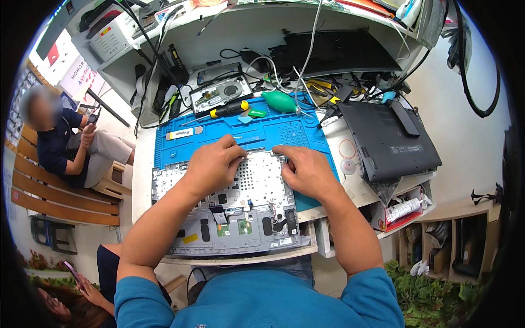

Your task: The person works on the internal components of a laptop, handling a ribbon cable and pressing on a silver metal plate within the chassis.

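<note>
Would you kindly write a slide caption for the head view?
Left hand and right hand at the far edge of a grey laptop chassis that overlaps a blue mat.

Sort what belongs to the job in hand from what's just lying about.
Likely the job:
silver laptop panel, with left hand and right hand at its far edge
blue mat
perhaps the yellow screwdriver

Apparently just lying about:
black laptop at right
dark panel at back
white tube, lower right

On the white worktop (143, 158), a blue mat (216, 130) is laid. A silver laptop chassis (249, 192) is set near, a black laptop (385, 139) right.
</note>
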`<state>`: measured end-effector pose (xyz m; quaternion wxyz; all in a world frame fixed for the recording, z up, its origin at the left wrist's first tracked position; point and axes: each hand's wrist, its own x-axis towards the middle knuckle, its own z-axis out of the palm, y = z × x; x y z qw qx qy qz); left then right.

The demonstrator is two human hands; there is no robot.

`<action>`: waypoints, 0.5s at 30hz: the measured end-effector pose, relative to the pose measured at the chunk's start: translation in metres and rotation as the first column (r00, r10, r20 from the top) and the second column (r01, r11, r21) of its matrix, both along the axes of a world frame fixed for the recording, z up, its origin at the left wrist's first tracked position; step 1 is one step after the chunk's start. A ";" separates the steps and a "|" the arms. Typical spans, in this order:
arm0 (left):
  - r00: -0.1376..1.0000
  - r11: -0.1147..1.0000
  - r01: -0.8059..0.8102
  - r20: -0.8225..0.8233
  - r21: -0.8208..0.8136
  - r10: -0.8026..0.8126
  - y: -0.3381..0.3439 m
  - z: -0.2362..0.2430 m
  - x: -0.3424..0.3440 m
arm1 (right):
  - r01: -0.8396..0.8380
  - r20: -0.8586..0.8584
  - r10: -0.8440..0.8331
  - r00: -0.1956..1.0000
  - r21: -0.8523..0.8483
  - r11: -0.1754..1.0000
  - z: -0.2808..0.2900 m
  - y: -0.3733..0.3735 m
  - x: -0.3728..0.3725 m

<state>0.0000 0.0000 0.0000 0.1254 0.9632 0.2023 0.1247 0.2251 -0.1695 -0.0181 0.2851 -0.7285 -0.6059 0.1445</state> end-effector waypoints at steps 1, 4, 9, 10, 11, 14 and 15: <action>1.000 1.000 -0.004 0.017 -0.008 0.004 -0.003 0.000 0.000 | 0.000 0.000 0.000 1.000 -0.004 1.000 0.001 -0.001 0.000; 0.997 0.999 -0.009 0.073 -0.034 0.011 -0.007 -0.010 0.003 | 0.001 0.020 -0.001 1.000 0.003 1.000 0.001 -0.005 0.007; 0.989 0.995 -0.052 0.134 -0.083 0.062 -0.011 -0.014 0.002 | 0.003 0.014 -0.003 1.000 0.016 1.000 -0.001 -0.004 0.009; 0.988 0.994 -0.056 0.138 -0.095 0.069 -0.013 -0.015 0.000 | 0.003 0.004 -0.003 1.000 0.003 1.000 0.001 -0.004 0.008; 0.987 0.993 -0.060 0.143 -0.106 0.075 -0.014 -0.016 -0.001 | 0.004 -0.006 -0.004 1.000 -0.010 1.000 0.002 -0.004 0.007; 0.986 0.995 -0.071 0.146 -0.067 0.081 -0.017 -0.018 -0.002 | -0.001 -0.012 0.000 1.000 -0.006 1.000 0.003 -0.003 0.005; 0.987 0.996 -0.068 0.140 -0.053 0.075 -0.019 -0.018 -0.002 | 0.001 -0.009 0.000 1.000 0.001 1.000 0.001 -0.003 0.005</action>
